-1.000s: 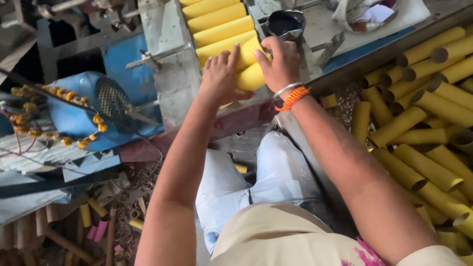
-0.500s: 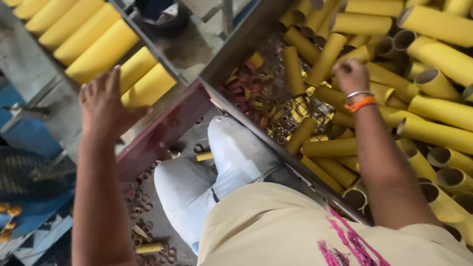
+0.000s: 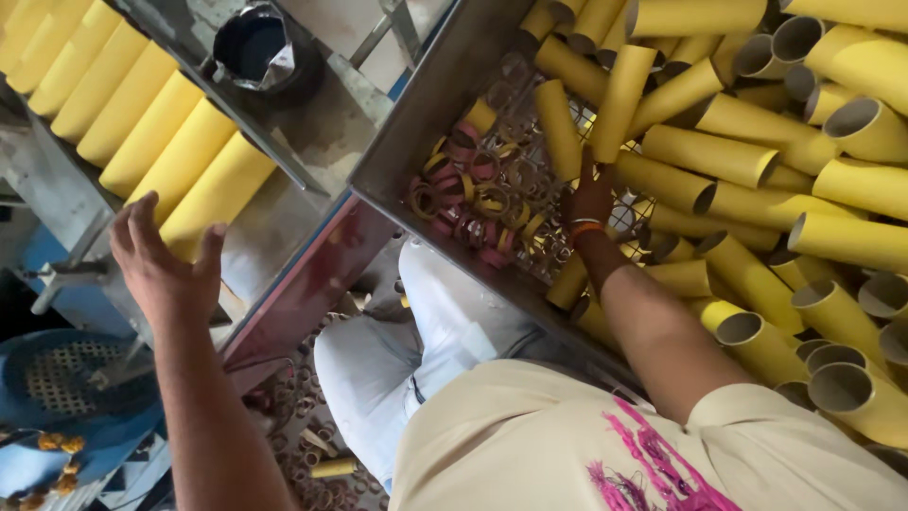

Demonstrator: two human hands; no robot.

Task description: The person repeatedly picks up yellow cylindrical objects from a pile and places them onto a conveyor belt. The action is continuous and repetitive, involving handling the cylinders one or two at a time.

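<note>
Head view, looking down past the lap. Right hand (image 3: 591, 196) reaches down into the heap of yellow cardboard tubes (image 3: 719, 156); fingers splayed over one tube, palm down, but whether they close round it cannot be told from this angle. An orange band and a metal bangle (image 3: 586, 227) sit on that wrist. Just left of the hand, in the same metal bin (image 3: 445, 114), lies a cluster of short cut rings (image 3: 478, 194), pink and yellow, on a wire grid. Tubes spread right of and above the hand, lying at all angles, many with open ends facing up; a few lie beneath the forearm against the bin's near wall.

Left hand (image 3: 161, 265) is open, fingers spread, holding nothing. Fingertips rest on or just at the end of the nearest tube in a neat row of yellow tubes (image 3: 142, 142) laid side by side on a grey machine bed (image 3: 312, 142). Well above that hand, beyond the row, stands a dark round container (image 3: 251, 47) with crumpled foil at its rim. Below and left of the hand, a blue fan guard (image 3: 57, 378).

Between the arms: knees in pale trousers (image 3: 397, 350), cream shirt with pink print (image 3: 567, 445). Floor beneath is littered with ring offcuts (image 3: 303, 416)
</note>
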